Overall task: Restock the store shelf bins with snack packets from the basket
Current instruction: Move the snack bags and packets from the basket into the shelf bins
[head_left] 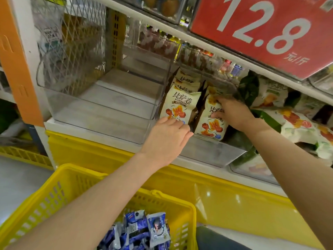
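- Head view, progress: the middle bin (212,152) is partly filled. Cream packets stand in it in two upright rows, and there is still room at its front.
- The clear bin (100,109) just left of the middle bin holds nothing I can see, so I judge that one still to be filled.
- Below and in front of the middle bin, the yellow basket (54,192) still holds a heap of blue packets (144,230), so much of the stock is not yet shelved.
- The bin to the right of the middle bin is already heaped with white-and-green packets (295,127).
- The right hand (232,112) is inside the middle bin. It grasps the right-row packet (212,123), thumb on its face and fingers over its top.
- The left hand (167,139) reaches over the middle bin's front wall, fingertips at the lower edge of the left-row packet (180,105). I cannot tell whether they pinch it or only press it.
- Each cream packet is a glossy pillow pouch with dark side edges, printed with red-orange snack pictures and dark lettering.
- A red price sign (266,29) hangs above the middle bin.
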Motion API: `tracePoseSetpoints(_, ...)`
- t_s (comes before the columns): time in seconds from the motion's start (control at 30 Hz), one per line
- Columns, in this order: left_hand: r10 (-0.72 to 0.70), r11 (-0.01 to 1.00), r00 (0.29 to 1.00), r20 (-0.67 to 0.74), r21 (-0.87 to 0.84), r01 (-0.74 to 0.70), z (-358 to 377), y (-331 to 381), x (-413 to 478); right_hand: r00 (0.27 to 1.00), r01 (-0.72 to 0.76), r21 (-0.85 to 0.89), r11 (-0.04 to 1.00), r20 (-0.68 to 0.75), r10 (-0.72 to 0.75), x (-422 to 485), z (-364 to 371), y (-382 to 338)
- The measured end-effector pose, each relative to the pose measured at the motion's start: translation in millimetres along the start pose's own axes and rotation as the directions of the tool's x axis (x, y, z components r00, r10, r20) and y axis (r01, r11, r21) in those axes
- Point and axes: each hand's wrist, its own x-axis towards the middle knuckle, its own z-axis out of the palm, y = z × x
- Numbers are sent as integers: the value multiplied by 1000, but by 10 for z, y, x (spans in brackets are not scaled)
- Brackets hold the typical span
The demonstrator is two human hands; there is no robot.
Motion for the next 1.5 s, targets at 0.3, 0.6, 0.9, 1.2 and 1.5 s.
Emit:
tracePoseSetpoints(0.3,-15,1000,994,108,-7,16,-77,18,2,987,-80,287,954,-113,117,-385,-7,-209)
tracePoseSetpoints(0.6,-94,991,966,242,-75,115,-378,56,-232,993,82,164,983,-92,-68,-1557,181,-754)
tracePoseSetpoints(0.9,-361,917,911,201,-101,386,-965,-244,-1553,965,258,342,903,-139,-223,-2060,416,-1734)
tracePoseSetpoints(1.2,-806,571,478,349,243,784,-924,-1209,-2966,878,101,555,826,340,-335,-2260,1631,-3044)
tracePoseSetpoints(1.5,-792,353,313,524,-25,935,-725,-1340,-3673,760,-429,692,581,624,-182,-2099,2345,-3631)
